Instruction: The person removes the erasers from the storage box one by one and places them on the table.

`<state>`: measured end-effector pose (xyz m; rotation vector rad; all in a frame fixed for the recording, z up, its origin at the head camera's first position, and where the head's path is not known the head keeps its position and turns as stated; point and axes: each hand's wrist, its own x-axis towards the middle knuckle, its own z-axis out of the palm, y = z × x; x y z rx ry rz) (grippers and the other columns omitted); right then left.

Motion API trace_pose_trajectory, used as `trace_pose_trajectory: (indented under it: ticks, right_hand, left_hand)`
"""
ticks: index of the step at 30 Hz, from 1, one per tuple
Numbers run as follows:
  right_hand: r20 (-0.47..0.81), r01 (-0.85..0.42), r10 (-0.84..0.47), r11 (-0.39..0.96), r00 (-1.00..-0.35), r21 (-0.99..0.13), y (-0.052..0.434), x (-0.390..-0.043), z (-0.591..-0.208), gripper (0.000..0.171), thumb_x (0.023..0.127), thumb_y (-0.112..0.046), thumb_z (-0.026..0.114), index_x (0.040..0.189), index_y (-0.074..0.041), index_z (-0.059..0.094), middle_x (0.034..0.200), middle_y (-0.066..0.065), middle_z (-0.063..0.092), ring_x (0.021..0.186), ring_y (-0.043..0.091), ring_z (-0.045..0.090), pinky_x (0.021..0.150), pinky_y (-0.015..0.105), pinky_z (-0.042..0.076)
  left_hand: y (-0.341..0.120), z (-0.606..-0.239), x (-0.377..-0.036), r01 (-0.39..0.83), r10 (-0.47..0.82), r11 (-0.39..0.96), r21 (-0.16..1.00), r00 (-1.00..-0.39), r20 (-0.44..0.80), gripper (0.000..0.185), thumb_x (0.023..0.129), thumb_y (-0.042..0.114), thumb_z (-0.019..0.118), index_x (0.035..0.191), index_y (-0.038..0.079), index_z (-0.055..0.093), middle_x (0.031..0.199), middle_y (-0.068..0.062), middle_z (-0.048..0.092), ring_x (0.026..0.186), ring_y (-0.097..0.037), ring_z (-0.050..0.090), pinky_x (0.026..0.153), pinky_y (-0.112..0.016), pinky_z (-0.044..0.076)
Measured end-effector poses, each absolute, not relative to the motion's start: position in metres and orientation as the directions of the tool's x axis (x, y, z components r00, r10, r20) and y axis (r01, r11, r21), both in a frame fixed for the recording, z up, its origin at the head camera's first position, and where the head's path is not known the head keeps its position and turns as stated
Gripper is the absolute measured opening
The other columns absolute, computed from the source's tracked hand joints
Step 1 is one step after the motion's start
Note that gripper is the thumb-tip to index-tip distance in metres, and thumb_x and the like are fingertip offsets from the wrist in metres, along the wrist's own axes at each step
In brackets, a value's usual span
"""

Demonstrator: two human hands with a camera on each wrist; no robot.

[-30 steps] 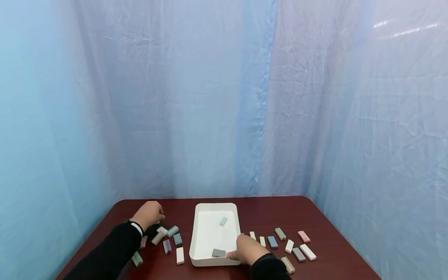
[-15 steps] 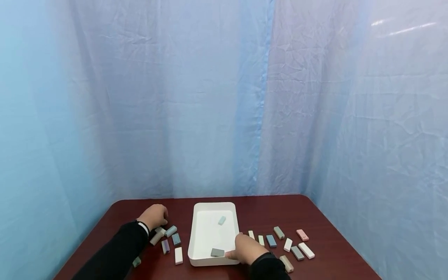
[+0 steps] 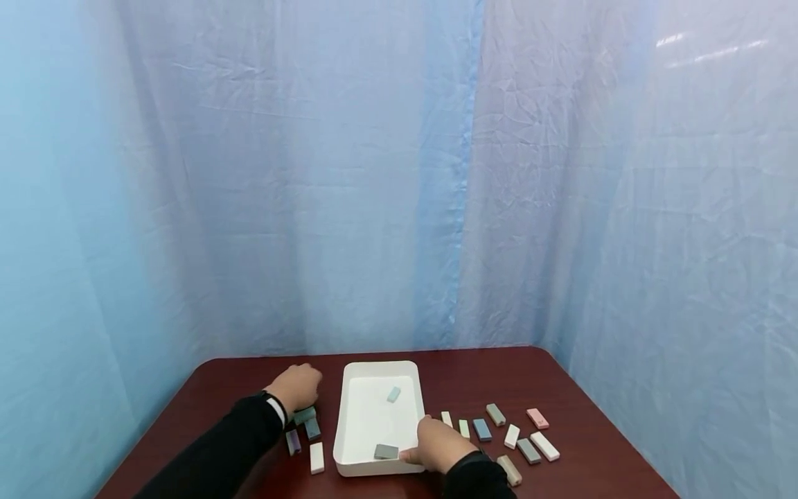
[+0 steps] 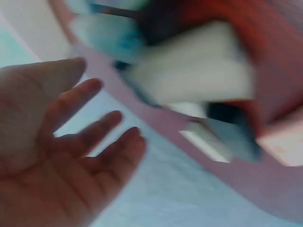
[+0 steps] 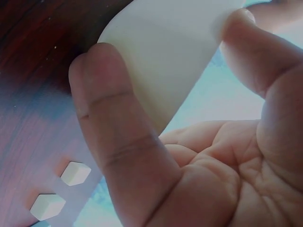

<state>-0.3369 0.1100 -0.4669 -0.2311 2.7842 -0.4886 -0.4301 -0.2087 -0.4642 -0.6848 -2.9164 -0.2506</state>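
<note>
Right hand [image 3: 439,443] grip: thumb and fingers pinch the near right corner of the white tray [image 3: 368,423]; the right wrist view shows the thumb [image 5: 118,142] on the outer wall and a fingertip [image 5: 246,28] over the rim. Grip state: holding the tray wall.

Left hand [image 3: 299,387] grip: held above the blocks just left of the tray, fingers loosely spread in the left wrist view [image 4: 71,156], nothing between them. That view is blurred; contact with any block cannot be told.

Tray sits on the dark red surface [image 3: 592,430], near its middle, long side running away from the person. Inside the tray: 2 blocks. One grey block [image 3: 386,451] lies at the near edge, just beside the right fingertips. One pale blue-green block [image 3: 393,394] lies toward the far end, well apart from the first.

Left of tray, visible count 4: a teal block [image 3: 304,415] and a darker blue-grey block [image 3: 312,429] just under the left hand, a purple-grey block [image 3: 292,441], a white block [image 3: 316,457]. The sleeve [image 3: 218,457] may hide others.

Right of tray, visible count 8: two pale blocks [image 3: 447,418] [image 3: 464,428], a blue block [image 3: 482,429], an olive block [image 3: 495,414], a white block [image 3: 512,436], a pink block [image 3: 538,418], a grey block [image 3: 528,450], a long white block [image 3: 545,445]. A ninth, tan block [image 3: 509,470], lies nearest the right wrist.

Blue curtain [image 3: 374,173] behind the surface.
</note>
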Motion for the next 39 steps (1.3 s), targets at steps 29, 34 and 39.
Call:
trace_pose_trajectory:
  ticks: [29, 34, 39]
  right_hand:
    - [-0.244, -0.123, -0.228, 0.917, -0.943, -0.38, 0.079, -0.323, -0.446, 0.061, 0.097, -0.039, 0.078, 0.13, 0.011, 0.063, 0.103, 0.02, 0.069, 0.078, 0.027, 0.06, 0.076, 0.042, 0.046]
    - [-0.247, -0.121, -0.224, 0.921, -0.943, -0.371, 0.083, -0.323, -0.45, 0.054, 0.097, -0.041, 0.078, 0.119, 0.007, 0.067, 0.088, 0.014, 0.064, 0.073, 0.027, 0.059, 0.073, 0.042, 0.045]
    - [-0.244, -0.132, -0.237, 0.916, -0.94, -0.379, 0.086, -0.326, -0.451, 0.058, 0.098, -0.039, 0.078, 0.126, 0.009, 0.065, 0.1, 0.018, 0.069, 0.082, 0.03, 0.066, 0.076, 0.044, 0.049]
  left_hand:
    - [-0.111, -0.454, -0.404, 0.685, 0.681, 0.718, -0.123, -0.728, -0.082, 0.016, 0.093, 0.007, 0.081, 0.09, 0.023, 0.081, 0.084, 0.01, 0.071, 0.072, -0.001, 0.058, 0.07, -0.02, 0.05]
    - [-0.137, -0.447, -0.388, 0.721, 0.72, 0.693, 0.01, -0.691, -0.054, 0.019, 0.088, 0.001, 0.078, 0.081, 0.019, 0.079, 0.074, 0.012, 0.059, 0.063, 0.001, 0.038, 0.061, -0.019, 0.037]
    - [-0.192, -0.43, -0.38, 0.609, 0.603, 0.789, 0.078, -0.793, 0.088, 0.032, 0.084, -0.008, 0.073, 0.067, 0.016, 0.061, 0.072, 0.003, 0.052, 0.064, -0.007, 0.03, 0.063, -0.028, 0.031]
